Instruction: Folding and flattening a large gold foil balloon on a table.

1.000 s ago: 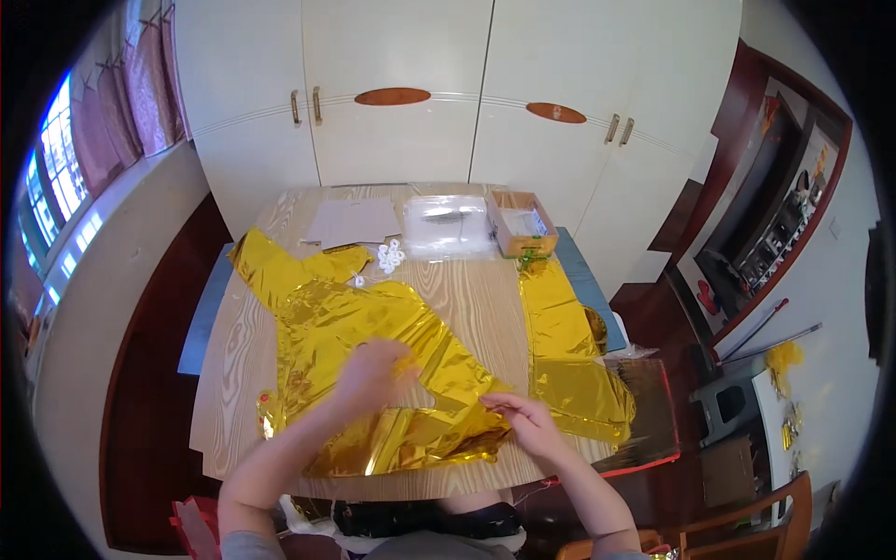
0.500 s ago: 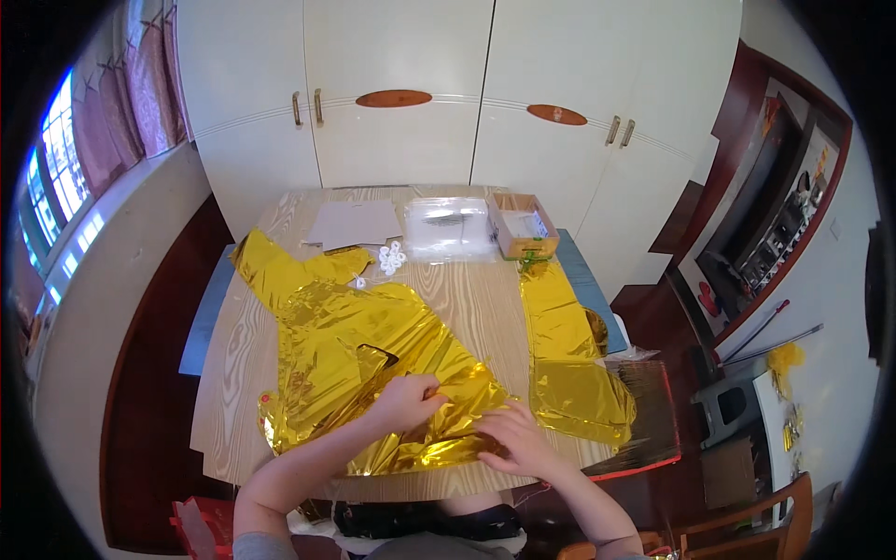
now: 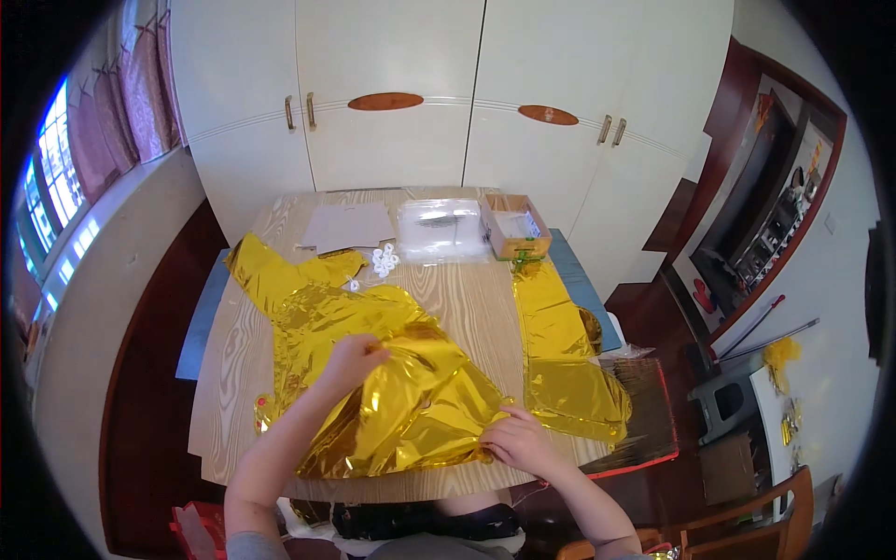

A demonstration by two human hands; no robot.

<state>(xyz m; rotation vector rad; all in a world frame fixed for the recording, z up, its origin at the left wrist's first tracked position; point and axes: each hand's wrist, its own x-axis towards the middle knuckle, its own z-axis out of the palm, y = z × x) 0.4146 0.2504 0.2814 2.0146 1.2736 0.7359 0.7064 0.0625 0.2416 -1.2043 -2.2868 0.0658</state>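
A large, flat gold foil balloon (image 3: pixel 434 392) lies creased over the left and front of the table. My left hand (image 3: pixel 353 362) is closed on a fold of it near the middle, raising the foil into a bulge. At the balloon's near right corner, my right hand (image 3: pixel 523 442) has its fingers bent onto the edge, apparently pinching it; the thumb is partly hidden. A second gold foil piece (image 3: pixel 569 387) lies flat to the right, apart from both hands.
Along the table's (image 3: pixel 229 411) far side are a grey-white sheet (image 3: pixel 350 229), small white rings (image 3: pixel 384 261), clear plastic bags (image 3: pixel 443 233) and an open cardboard box (image 3: pixel 520 247). A wooden chair (image 3: pixel 765 523) stands at lower right; white cupboards (image 3: pixel 392 149) rise behind.
My left hand has moved up and left, lifting and turning the foil over where it held it. My right hand has closed onto the corner. The view has shifted slightly.
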